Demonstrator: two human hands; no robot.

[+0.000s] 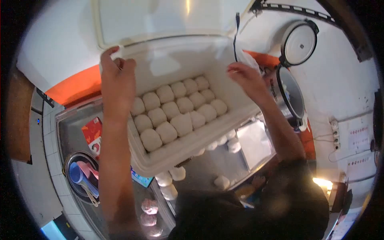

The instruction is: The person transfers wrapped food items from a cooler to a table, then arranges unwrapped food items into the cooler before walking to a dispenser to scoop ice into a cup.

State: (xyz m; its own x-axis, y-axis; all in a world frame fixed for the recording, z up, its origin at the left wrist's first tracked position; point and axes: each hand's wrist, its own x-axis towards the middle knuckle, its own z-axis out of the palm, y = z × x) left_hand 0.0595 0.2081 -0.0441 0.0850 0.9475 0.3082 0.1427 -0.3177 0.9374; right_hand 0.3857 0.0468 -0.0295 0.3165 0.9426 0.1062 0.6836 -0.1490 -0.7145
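A large white cooler box (158,158) stands open on the work surface, its lid (160,20) raised against the wall. Rows of round white dough balls (184,105) cover its floor, several of them pressed side by side. My left hand (119,72) is at the back left corner of the box, fingers curled inward near the rim. Over the right side of the box is my right hand (248,80), with its fingertips brought together beside a white plastic bag (250,61). Whatever either hand pinches is too thin or blurred to make out.
More dough balls (169,192) and pinkish lumps (149,206) lie on the metal table (200,172). At left are a red packet (92,134) and a bowl (66,166) holding a blue cup (75,173). A lidded pot (294,94), standing open, and a white tray (255,144) are right.
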